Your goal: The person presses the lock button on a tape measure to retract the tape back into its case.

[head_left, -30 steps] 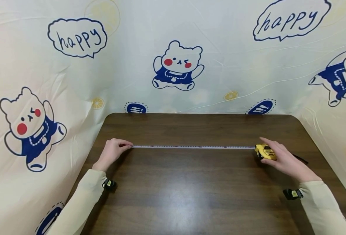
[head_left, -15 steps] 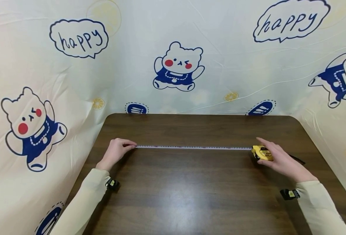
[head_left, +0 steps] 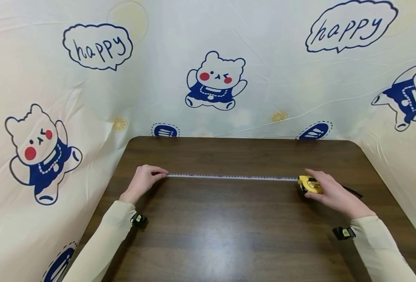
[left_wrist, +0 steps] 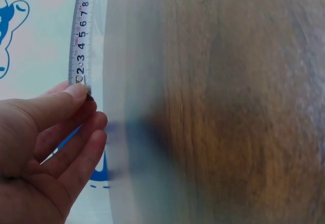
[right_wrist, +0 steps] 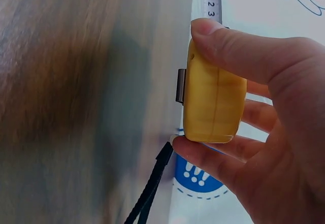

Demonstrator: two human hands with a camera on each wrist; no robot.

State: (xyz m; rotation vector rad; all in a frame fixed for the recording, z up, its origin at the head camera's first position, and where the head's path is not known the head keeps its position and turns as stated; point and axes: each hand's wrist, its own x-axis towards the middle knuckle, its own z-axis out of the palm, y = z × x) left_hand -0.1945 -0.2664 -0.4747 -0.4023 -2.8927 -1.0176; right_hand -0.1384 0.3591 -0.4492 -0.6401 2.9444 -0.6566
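Between the two hands, a white tape blade runs straight out of a yellow tape-measure case. The left hand pinches the blade's free end; the right hand is wrapped around the case, thumb near the blade's mouth — probably so that opposing grips keep the blade from sagging or springing back. Just beside the right fingertips hangs a black wrist cord.

Past the left thumb, black numerals climb from 2 to 9, then a red-boxed 10; past the right thumb, 1, 2, 3. The case's label is too small to read. Beyond both hands, the patterned backdrop says "happy" — twice.
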